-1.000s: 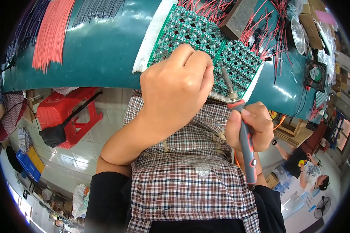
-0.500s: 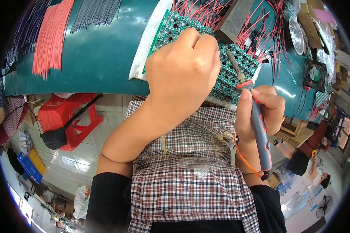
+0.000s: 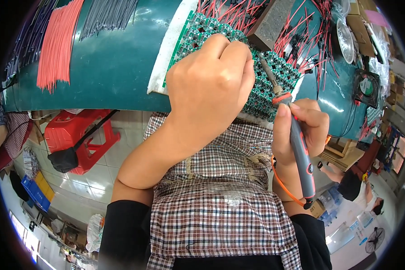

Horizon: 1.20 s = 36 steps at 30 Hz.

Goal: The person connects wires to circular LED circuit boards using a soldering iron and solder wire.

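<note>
Right hand (image 3: 301,130): grasping the soldering iron (image 3: 303,157) by its handle.
Left hand (image 3: 210,83): curled over the boards; cannot tell whether it grips anything, fingertips hidden.
Circuit boards (image 3: 183,50): on a white pad (image 3: 159,67) on the table (image 3: 112,67).
Iron tip (image 3: 266,67): over the boards, near the dark block (image 3: 271,27); contact cannot be told.
Good practice: steady the handle, approach precisely, and keep hot metal clear of the left fingers.
</note>
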Motion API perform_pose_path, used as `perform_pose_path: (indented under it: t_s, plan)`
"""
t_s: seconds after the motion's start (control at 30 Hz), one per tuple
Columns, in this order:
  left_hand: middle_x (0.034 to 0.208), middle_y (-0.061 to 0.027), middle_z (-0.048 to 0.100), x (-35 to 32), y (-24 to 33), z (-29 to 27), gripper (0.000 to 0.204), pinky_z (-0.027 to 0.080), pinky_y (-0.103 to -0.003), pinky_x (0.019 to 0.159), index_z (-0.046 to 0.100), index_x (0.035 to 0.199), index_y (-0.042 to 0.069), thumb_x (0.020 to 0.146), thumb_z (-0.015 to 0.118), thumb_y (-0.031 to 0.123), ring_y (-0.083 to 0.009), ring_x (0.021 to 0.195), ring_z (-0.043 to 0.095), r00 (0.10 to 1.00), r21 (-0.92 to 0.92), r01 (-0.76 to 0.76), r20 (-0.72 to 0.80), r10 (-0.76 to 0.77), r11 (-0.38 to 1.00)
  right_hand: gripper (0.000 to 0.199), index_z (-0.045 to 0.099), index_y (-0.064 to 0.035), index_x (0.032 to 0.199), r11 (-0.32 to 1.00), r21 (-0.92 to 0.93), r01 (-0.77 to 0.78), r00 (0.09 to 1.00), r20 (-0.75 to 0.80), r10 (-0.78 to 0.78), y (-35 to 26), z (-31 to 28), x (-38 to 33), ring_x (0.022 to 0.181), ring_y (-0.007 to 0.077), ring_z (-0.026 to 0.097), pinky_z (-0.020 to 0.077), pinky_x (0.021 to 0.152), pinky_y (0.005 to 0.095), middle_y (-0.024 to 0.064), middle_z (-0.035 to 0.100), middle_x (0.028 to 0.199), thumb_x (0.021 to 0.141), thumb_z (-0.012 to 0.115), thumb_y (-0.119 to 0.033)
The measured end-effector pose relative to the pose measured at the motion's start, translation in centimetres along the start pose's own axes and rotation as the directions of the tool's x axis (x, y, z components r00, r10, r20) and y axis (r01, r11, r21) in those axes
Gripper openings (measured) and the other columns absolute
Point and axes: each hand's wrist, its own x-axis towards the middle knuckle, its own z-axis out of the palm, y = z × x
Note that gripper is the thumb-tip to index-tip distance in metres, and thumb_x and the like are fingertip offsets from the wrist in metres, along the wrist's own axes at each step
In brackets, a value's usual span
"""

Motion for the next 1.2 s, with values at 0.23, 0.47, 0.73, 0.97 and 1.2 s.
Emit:
perform_pose_path:
  t_s: [0.23, 0.47, 0.73, 0.97, 1.2]
  plan:
    - [0.074, -0.0021, 0.063, 0.0, 0.0, 0.0, 0.011, 0.050, -0.028, 0.052, 0.068, 0.080, 0.008, 0.075, 0.077, 0.003, -0.0153, 0.064, 0.067, 1.000, 0.000, -0.008, 0.001, 0.008, 1.000, 0.028, 0.054, -0.0010, 0.089, 1.000, 0.010, -0.004, 1.000, 0.003, 0.004, 0.1, 0.0, 0.0, 0.057, 0.0159, 0.059, 0.0466, 0.050, 0.0266, 0.0088, 0.061, 0.073, 0.075, 0.077, 0.006]
    - [0.074, -0.0025, 0.063, 0.0, -0.1, 0.1, 0.011, 0.050, -0.028, 0.052, 0.068, 0.081, 0.007, 0.075, 0.077, 0.004, -0.0153, 0.064, 0.067, 1.000, -0.004, -0.012, 0.002, 0.012, 1.000, 0.029, 0.055, -0.0010, 0.090, 1.000, 0.006, 0.029, 1.000, 0.011, -0.029, 0.3, 0.1, -0.3, 0.057, 0.0173, 0.060, 0.0469, 0.050, 0.0271, 0.0103, 0.062, 0.072, 0.074, 0.079, 0.005]
    - [0.075, -0.0027, 0.064, 0.0, 0.0, 0.3, 0.010, 0.049, -0.030, 0.051, 0.069, 0.081, 0.007, 0.076, 0.078, 0.006, -0.0168, 0.063, 0.067, 1.000, -0.010, -0.014, 0.010, 0.015, 1.000, 0.029, 0.057, -0.0019, 0.090, 0.994, -0.088, 0.063, 0.998, 0.029, -0.061, -0.5, 0.7, 0.2, 0.056, 0.0186, 0.060, 0.0467, 0.048, 0.0280, 0.0094, 0.061, 0.070, 0.073, 0.081, 0.003]
    - [0.076, -0.0026, 0.064, 0.0, -0.1, -0.1, 0.011, 0.049, -0.030, 0.052, 0.068, 0.081, 0.008, 0.076, 0.077, 0.005, -0.0167, 0.064, 0.067, 1.000, -0.021, -0.018, 0.012, 0.018, 1.000, 0.027, 0.056, -0.0014, 0.090, 0.989, -0.089, 0.114, 0.993, 0.048, -0.111, -1.2, -0.4, 0.8, 0.054, 0.0186, 0.058, 0.0451, 0.047, 0.0284, 0.0089, 0.060, 0.069, 0.074, 0.078, 0.004]
    - [0.075, -0.0018, 0.062, 0.0, 0.2, -0.7, 0.011, 0.050, -0.028, 0.053, 0.066, 0.080, 0.008, 0.075, 0.075, 0.004, -0.0148, 0.064, 0.066, 0.999, -0.014, 0.012, 0.032, -0.011, 1.000, 0.028, 0.053, -0.0008, 0.089, 0.996, -0.061, 0.061, 0.996, 0.062, -0.058, -0.8, -0.6, 0.8, 0.053, 0.0177, 0.058, 0.0445, 0.047, 0.0276, 0.0091, 0.059, 0.067, 0.074, 0.076, 0.006]
